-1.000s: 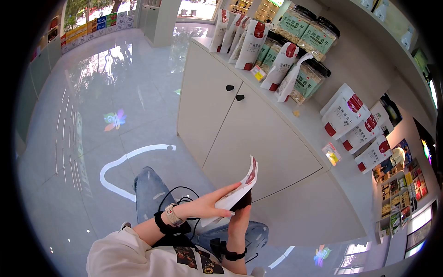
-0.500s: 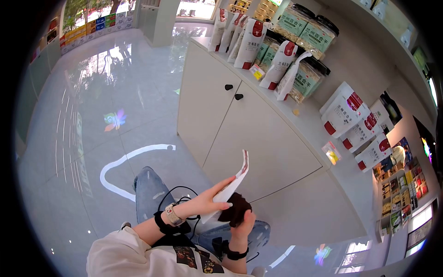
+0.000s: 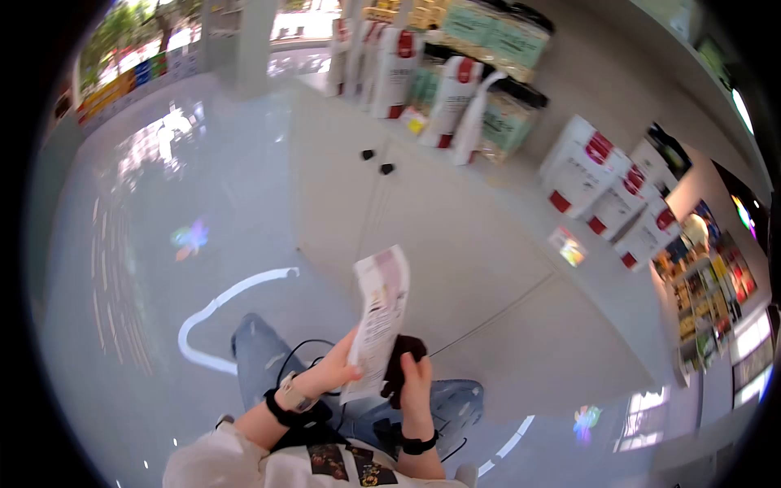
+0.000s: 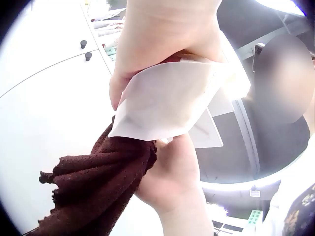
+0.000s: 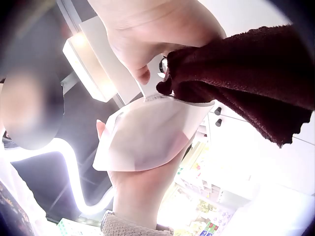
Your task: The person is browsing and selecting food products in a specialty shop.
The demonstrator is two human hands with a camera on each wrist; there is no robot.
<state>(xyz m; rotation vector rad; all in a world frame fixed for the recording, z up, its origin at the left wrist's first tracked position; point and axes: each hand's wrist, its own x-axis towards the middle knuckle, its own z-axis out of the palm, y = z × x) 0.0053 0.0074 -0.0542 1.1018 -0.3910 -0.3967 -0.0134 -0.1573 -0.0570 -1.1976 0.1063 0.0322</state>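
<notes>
My left hand (image 3: 332, 368) grips a white stand-up pouch (image 3: 381, 305) by its lower part, thumb across the printed face. The pouch is tilted upright, its pink-red top pointing away from me. In the left wrist view its plain white bottom (image 4: 162, 101) faces the camera, below the left hand (image 4: 167, 34). My right hand (image 3: 418, 389) holds a bunched dark brown cloth (image 3: 403, 358) close against the pouch's right side. In the right wrist view the cloth (image 5: 241, 73) hangs in folds from the right hand (image 5: 162, 29), its edge at the pouch (image 5: 147, 135).
A white cabinet (image 3: 464, 268) with black knobs stands ahead. On its top are white-and-red pouches (image 3: 396, 73), clear jars with green labels (image 3: 506, 122) and more pouches (image 3: 584, 167) with a price tag (image 3: 567, 246). A black cable (image 3: 305, 346) lies over my jeans.
The pouch has turned from edge-on to show its printed face. The cloth, partly hidden behind it at first, is now at its right side. The head view has shifted.
</notes>
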